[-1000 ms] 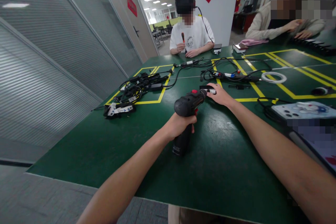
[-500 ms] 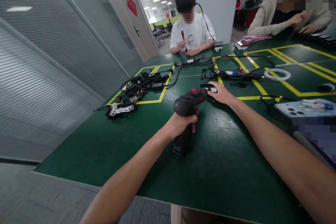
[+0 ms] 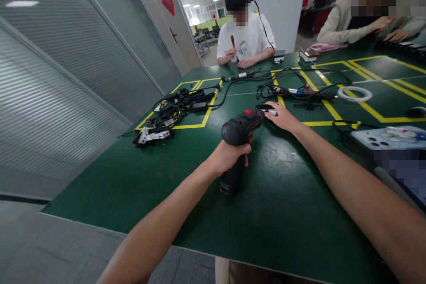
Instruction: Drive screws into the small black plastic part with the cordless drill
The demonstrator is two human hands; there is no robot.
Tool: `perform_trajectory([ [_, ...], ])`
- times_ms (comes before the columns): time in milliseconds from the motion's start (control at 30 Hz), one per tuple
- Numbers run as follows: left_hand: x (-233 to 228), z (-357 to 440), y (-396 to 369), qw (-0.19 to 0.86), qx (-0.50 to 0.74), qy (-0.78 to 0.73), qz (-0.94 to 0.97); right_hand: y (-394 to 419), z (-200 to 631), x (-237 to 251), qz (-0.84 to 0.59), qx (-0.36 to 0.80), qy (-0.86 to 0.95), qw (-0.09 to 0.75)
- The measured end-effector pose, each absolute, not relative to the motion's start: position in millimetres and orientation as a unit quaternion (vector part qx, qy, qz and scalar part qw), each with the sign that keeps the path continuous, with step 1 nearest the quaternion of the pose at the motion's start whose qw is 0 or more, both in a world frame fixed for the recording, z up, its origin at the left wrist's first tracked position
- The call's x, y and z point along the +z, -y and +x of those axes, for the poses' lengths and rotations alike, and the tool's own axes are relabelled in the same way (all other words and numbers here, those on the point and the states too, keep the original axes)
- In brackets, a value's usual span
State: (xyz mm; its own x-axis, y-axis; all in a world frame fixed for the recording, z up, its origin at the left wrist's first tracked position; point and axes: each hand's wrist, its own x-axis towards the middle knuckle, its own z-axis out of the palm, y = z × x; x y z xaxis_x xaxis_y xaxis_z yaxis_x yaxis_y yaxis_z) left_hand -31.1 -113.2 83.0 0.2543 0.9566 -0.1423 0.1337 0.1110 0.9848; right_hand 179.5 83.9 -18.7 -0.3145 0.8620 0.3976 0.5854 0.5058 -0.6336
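My left hand (image 3: 229, 156) is wrapped round the handle of a black cordless drill (image 3: 240, 129) with a red switch on top. The drill points away from me and to the right, above the green table (image 3: 266, 222). Just past its chuck, my right hand (image 3: 281, 116) has its fingers closed on a small black and silver part (image 3: 266, 109). The chuck's front end meets or nearly meets that part; any bit in it is hidden. What kind of part it is, I cannot make out.
Tangled black cables (image 3: 183, 102) and a black-and-white device (image 3: 153, 136) lie at left. Farther right are an electric screwdriver (image 3: 299, 93), a white ring (image 3: 354, 94) and a phone (image 3: 386, 137). Across the table a person (image 3: 246, 37) holds a red-handled screwdriver; another person (image 3: 362, 26) sits at right.
Both hands keep their grips, and the drill stays against or close to the part. The view has shifted very slightly; nothing else has clearly moved.
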Motion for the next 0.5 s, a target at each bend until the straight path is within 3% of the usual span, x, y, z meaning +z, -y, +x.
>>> perform_trajectory([
  [500,83.2,-31.8,113.7,0.562,0.355,-0.497,0.558,-86.3,178.4,-20.8,-0.451,0.184,0.790,0.373],
])
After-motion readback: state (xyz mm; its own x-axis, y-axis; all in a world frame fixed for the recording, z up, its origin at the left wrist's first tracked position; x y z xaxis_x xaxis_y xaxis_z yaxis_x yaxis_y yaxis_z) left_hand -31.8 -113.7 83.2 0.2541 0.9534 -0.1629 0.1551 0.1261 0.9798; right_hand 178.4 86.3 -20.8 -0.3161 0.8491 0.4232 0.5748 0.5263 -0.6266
